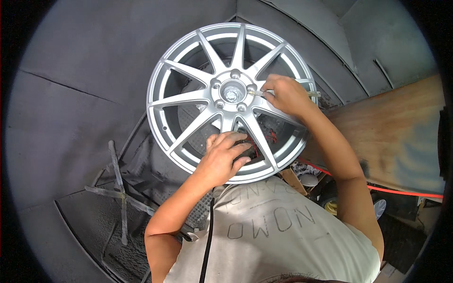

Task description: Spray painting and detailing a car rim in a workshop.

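A silver alloy wheel (231,101) with thin spokes lies face up on a dark, paint-dusted stand, in the far middle of the scene. Both hands are on it. The right hand (285,95) rests over the spokes just right of the hub (232,92), its grip pinched narrow around a thin, pale stick-like tool (283,94). That tool's long axis runs left to right: one end points at the hub's bolt holes, the other pokes out past the hand toward the wheel's right rim. So the working tip lies left of the grip, just beside the hub, and the right hand is the nearer of the two to the centre.

The left hand (224,158) sits on the near side of the wheel, fingers curled down between two near spokes onto something dark with red strands (257,148) inside the barrel; I cannot tell whether the grip holds it or only presses on it. A black cable (207,236) hangs down along the person's pale shirt. To the right, a wooden board (391,132) and an orange hose (406,191) lie well apart from the wheel.
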`<act>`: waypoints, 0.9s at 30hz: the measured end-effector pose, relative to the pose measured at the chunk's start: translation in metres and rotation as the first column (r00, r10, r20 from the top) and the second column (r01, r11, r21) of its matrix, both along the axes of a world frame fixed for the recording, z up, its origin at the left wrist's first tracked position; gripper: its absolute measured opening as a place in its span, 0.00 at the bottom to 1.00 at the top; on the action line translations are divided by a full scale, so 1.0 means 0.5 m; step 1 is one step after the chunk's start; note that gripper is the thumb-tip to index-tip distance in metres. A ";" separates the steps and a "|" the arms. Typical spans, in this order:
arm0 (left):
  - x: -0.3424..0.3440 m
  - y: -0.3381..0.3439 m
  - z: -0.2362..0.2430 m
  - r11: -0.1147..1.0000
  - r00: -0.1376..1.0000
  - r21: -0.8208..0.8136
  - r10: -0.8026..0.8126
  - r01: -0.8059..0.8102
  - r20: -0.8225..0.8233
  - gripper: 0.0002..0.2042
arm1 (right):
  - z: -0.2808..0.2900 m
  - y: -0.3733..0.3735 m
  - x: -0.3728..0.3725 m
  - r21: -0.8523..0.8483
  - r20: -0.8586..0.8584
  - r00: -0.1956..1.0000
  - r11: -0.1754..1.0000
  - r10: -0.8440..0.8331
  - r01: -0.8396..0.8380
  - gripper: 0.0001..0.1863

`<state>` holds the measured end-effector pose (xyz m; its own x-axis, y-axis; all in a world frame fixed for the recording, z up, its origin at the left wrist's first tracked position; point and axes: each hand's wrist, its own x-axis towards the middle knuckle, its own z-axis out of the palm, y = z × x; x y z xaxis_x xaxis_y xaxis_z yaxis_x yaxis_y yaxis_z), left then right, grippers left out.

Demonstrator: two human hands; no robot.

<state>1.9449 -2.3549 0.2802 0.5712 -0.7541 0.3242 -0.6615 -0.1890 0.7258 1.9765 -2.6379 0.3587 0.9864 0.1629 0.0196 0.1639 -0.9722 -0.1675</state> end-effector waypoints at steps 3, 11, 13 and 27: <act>0.001 -0.007 0.002 0.999 0.999 0.023 0.026 -0.027 0.021 0.16 | 0.001 -0.005 0.000 0.029 0.035 0.999 0.999 0.021 -0.022 0.07; 0.011 -0.006 0.011 1.000 1.000 0.017 0.011 -0.010 -0.026 0.14 | -0.008 0.002 0.002 0.020 -0.008 0.999 0.999 -0.039 0.039 0.07; 0.011 -0.005 0.011 1.000 1.000 0.026 0.014 -0.013 -0.028 0.14 | -0.010 0.008 0.000 0.033 0.024 1.000 0.999 -0.008 0.007 0.07; 0.027 -0.028 -0.007 0.999 0.999 0.034 0.009 -0.007 -0.053 0.14 | -0.019 -0.003 0.009 0.017 -0.049 0.999 1.000 -0.015 0.016 0.08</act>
